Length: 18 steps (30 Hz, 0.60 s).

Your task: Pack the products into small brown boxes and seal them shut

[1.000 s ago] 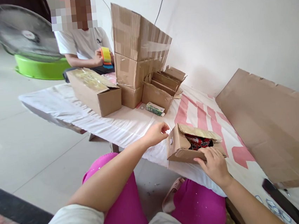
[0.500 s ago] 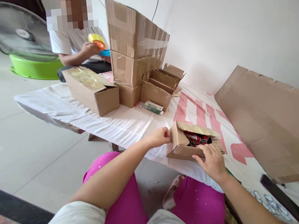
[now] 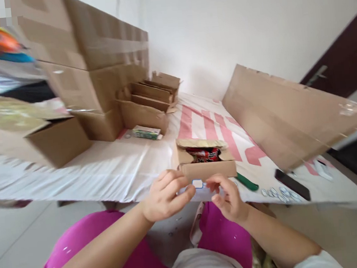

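Small box [image 3: 207, 170]: sits at the near edge of the surface [image 3: 131, 168], top flap up, red and black packets [image 3: 204, 154] visible inside. Left hand [image 3: 168, 196]: just before the box's near left corner, fingers partly bent and parted, gripping nothing; contact with the box cannot be determined. Right hand [image 3: 231, 200]: before the box's near right part, fingers curled, thumb apart. A blue-edged white label [image 3: 197, 184] shows at its fingertips; whether it is gripped cannot be determined. Right of the box, along the near edge: a green handle [image 3: 247, 182], loose labels [image 3: 280, 194] and a black phone [image 3: 292, 184].
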Motion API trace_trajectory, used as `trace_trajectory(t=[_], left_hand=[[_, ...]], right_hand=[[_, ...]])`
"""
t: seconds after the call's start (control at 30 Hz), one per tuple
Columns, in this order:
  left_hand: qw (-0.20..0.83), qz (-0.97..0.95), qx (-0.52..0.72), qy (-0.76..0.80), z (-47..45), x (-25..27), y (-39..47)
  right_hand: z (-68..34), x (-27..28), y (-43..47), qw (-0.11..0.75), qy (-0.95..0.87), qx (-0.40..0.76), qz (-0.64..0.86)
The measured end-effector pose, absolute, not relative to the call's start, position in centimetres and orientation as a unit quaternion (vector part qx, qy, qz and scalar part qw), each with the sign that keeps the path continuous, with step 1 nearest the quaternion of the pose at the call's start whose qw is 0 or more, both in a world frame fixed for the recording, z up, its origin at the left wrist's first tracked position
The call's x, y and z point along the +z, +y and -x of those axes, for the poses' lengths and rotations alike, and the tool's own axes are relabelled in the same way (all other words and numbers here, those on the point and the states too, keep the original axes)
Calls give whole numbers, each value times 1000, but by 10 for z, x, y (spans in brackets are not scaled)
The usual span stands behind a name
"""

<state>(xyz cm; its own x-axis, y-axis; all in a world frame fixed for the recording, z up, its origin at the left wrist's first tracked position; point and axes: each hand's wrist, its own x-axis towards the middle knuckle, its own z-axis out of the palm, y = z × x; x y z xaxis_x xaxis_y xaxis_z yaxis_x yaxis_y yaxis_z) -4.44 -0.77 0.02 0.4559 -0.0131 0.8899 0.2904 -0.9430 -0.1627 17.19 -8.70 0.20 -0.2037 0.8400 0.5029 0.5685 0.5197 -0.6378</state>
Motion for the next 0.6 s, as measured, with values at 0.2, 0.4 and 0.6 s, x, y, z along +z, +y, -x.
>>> trace_trajectory(t=[0.2,0.4,0.6], left_hand=[[87,883,-461,-18,22,-14,-16],[71,839,-526,-118,25,-16,-1],[68,837,-527,-129,23,-11,2]], right_hand=[[-191,-20,-102,422,-672,214,569],[-323,-24,-109,269,-527,82,802],[-421,-10,-131,125,-449,64,883]])
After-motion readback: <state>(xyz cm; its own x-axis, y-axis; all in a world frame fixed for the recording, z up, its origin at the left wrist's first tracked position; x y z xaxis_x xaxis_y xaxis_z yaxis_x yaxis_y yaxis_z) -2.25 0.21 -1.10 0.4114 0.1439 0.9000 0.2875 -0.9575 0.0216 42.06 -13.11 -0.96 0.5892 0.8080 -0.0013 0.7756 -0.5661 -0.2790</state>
